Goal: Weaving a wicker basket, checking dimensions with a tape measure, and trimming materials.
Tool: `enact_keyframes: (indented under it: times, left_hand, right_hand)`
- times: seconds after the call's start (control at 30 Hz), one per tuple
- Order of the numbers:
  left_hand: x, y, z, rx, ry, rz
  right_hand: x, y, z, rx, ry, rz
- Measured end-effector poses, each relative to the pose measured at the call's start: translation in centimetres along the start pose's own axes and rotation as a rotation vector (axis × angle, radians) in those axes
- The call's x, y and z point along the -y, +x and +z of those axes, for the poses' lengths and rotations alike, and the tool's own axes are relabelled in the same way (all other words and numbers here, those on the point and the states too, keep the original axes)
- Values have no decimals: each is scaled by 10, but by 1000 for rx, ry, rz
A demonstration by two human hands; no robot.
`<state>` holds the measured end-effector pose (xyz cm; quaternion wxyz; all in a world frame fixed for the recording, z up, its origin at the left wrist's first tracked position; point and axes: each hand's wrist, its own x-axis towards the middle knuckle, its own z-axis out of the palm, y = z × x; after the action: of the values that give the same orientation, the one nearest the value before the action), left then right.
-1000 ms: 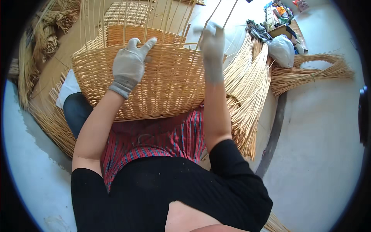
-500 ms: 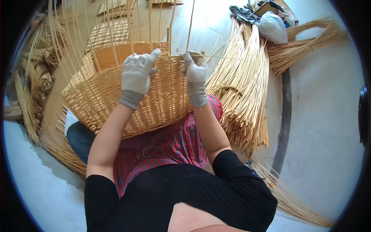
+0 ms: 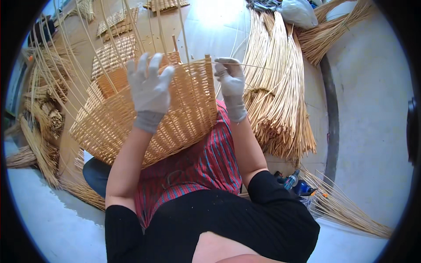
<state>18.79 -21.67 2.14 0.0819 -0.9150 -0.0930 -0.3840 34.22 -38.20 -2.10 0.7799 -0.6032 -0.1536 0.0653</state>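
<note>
A half-woven wicker basket rests tilted on my lap, its nearest wall facing me. Tall bare stakes rise from its rim. My left hand, in a pale grey glove, is open in front of the wall near the rim, fingers spread and pointing up; whether the palm touches the weave I cannot tell. Just past the basket's right corner, my gloved right hand has its fingers curled round a thin wicker strand. This strand runs from the rim through the fingers and out to the right.
Big bundles of loose wicker lie on the floor to the right, below a white plastic bag. More bundles are piled at the left. Woven panels lie beyond the basket. A blue tool sits by my right elbow.
My left hand has come off the rim and spread its fingers. My right hand has moved right, off the rim, with the strand. The basket's right corner now shows.
</note>
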Motion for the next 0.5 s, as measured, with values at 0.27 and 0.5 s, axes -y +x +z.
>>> enact_keyframes:
  times: [0.27,0.5]
  left_hand:
    - [-39,45,36,203,-411,-263]
    - [-40,47,43,103,-449,-281]
  right_hand:
    - [5,18,22,-122,-702,-231]
    - [13,-17,15,-189,-601,-545]
